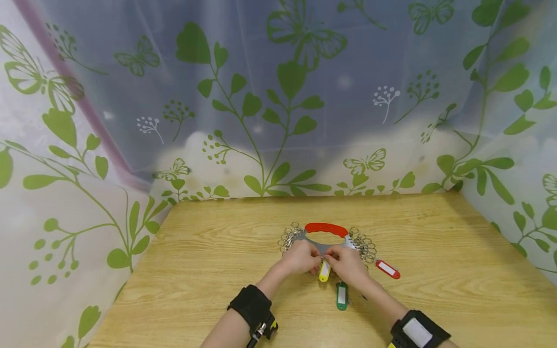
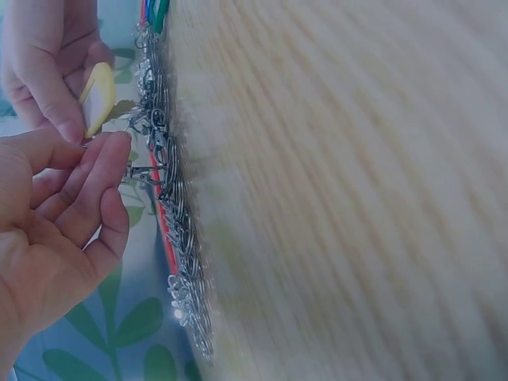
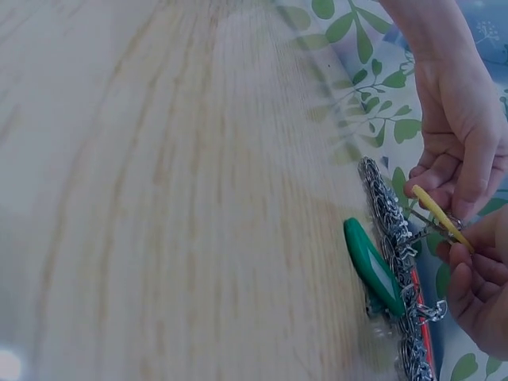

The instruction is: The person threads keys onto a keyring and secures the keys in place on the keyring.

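Observation:
A yellow key tag (image 1: 324, 271) with a white label hangs between both hands, over the lower edge of a grey metal key holder (image 1: 321, 246) with a red handle (image 1: 326, 227). My left hand (image 1: 299, 257) pinches the tag's small metal ring between thumb and fingertips; the ring is mostly hidden. My right hand (image 1: 349, 265) pinches the top end of the yellow tag, fingertips almost touching the left ones. In the left wrist view a silver clasp (image 2: 143, 173) dangles close below the left fingers. Bunches of metal rings and clasps (image 3: 387, 208) line the holder.
A green key tag (image 1: 342, 296) lies on the wooden table (image 1: 196, 290) in front of the holder, partly beside the right forearm. To the right lies a red key tag (image 1: 388, 269). A patterned curtain (image 1: 278, 145) with green leaves and butterflies encloses the table's back and sides.

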Tool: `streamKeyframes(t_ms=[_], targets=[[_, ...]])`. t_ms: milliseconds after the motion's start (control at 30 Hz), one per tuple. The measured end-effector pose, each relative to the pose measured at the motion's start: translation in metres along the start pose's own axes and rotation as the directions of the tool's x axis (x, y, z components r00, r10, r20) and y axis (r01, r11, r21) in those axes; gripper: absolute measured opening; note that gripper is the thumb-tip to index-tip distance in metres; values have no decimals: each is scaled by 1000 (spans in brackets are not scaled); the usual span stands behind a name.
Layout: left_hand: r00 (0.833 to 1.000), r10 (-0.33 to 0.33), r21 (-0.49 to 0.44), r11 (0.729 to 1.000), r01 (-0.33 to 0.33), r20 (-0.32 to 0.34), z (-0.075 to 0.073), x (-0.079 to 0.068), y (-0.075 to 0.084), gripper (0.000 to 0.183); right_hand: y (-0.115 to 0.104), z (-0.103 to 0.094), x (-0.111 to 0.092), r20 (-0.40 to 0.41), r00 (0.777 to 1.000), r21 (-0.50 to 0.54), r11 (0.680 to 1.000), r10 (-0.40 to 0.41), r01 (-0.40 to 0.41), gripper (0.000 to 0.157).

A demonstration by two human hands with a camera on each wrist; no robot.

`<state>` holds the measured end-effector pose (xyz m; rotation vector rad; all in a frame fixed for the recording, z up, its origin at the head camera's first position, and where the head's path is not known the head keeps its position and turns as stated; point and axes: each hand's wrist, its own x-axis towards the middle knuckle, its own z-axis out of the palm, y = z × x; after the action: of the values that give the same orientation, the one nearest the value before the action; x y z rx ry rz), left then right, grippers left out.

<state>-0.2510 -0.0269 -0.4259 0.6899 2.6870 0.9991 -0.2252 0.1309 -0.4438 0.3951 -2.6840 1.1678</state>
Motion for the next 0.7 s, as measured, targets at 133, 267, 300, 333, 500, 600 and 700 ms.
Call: streamKeyframes(t_ms=[133,267,300,333,500,600,700], targets=[[1000,-3,-8,1000,3,5,0,0,-1,20,-1,1,-1,16,1000,-10,1000,-24,24,4],[1000,7,-23,1000,-7,11,-1,1,-2,20,0,1,0,19,998,-19,998,-52,53,4],[1000,8,-23,1000,-8,12,-1,1,-2,19,0,0,0,20,998,-19,998,-59,60,5],[1000,9,-22,1000,-9,13,-1,2,-2,19,0,0,1,22,998,-17,998,-66,67,5],[1000,14,17,1000,-15,10,-2,1,0,18,0,-1,0,31,995,-22,995,-97,98,6],[1000,17,52,998,-17,4,-2,1,1,18,1,-2,0,36,993,-34,993,-114,115,7],[1000,15,68,998,-15,2,-1,1,2,19,1,-1,-1,30,990,-53,989,-139,140,8]])
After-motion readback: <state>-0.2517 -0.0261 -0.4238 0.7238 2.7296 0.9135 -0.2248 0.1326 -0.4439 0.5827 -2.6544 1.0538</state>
